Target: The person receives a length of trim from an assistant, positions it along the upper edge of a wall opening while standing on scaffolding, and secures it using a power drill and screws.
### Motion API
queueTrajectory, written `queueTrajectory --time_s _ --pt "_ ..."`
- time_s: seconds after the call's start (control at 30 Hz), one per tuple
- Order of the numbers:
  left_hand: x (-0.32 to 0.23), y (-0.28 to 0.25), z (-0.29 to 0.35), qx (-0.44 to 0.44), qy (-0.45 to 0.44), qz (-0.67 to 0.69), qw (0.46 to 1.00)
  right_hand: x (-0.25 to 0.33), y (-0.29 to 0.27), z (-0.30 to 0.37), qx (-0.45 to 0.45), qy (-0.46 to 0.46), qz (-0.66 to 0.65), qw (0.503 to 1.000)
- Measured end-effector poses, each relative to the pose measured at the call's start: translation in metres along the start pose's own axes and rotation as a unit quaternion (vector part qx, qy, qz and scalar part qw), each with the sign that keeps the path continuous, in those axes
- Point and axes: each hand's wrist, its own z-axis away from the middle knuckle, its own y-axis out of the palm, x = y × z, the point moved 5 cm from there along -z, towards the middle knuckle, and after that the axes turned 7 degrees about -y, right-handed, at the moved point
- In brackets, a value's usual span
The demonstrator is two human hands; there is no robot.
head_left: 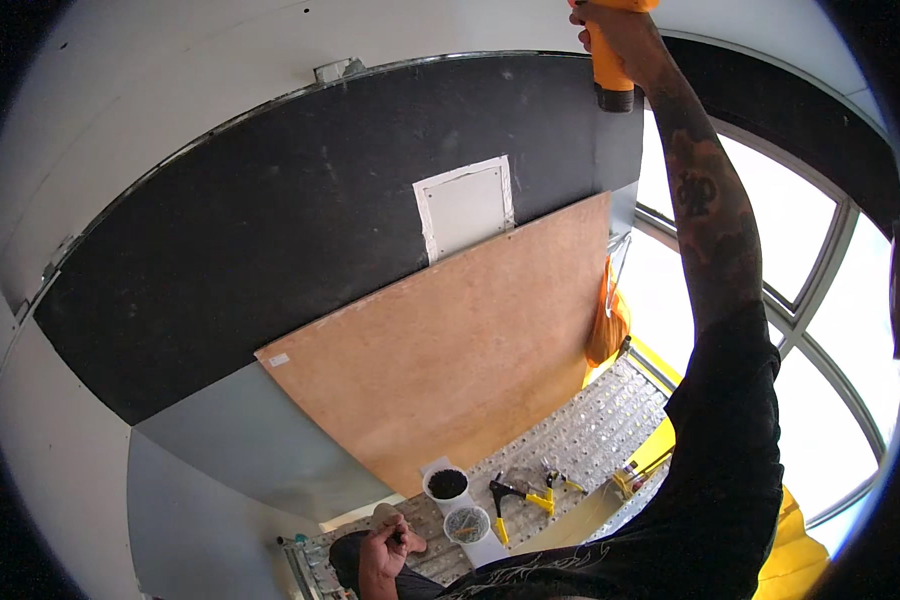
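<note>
My right hand (625, 42) is stretched up to the ceiling at the top right, wrapped round the handle of an orange cordless drill (610, 65) with a black base. The drill's front end is cut off by the top of the picture. Low in the view, my left hand (382, 552) is held near my body with its fingers curled in. A small dark spot shows between those fingers, too unclear to name. Just right of that hand, a white tub of dark screws (448, 485) stands beside a white tub of silvery fasteners (467, 525).
A perforated metal platform (580, 425) lies below, with yellow-and-black hand tools (520, 495) on it. A large plywood sheet (470, 350) leans on the dark wall (270, 220) under a white access panel (467, 208). An orange bag (607, 325) hangs by the windows (770, 180).
</note>
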Motion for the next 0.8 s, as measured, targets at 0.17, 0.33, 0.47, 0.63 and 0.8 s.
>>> queueTrajectory --time_s 0.17,0.33,0.47,0.63,0.8 --pt "0.004 0.001 0.010 0.010 0.020 -0.012 1.000 0.009 -0.002 0.005 0.030 -0.029 -0.007 0.999" --pt "0.009 -0.006 0.004 0.041 -0.002 0.015 0.999 0.000 -0.004 0.002 0.030 -0.056 -0.005 0.998" --pt "0.012 0.003 0.011 0.040 0.002 0.004 0.999 -0.005 0.002 0.000 0.042 -0.040 -0.031 0.998" --pt "0.015 0.018 0.021 0.069 0.014 -0.018 0.997 0.003 0.002 0.002 0.046 -0.042 0.031 0.998" --pt "0.019 0.015 0.017 0.091 0.045 -0.043 0.994 -0.005 0.005 0.002 0.047 -0.087 0.024 0.995"
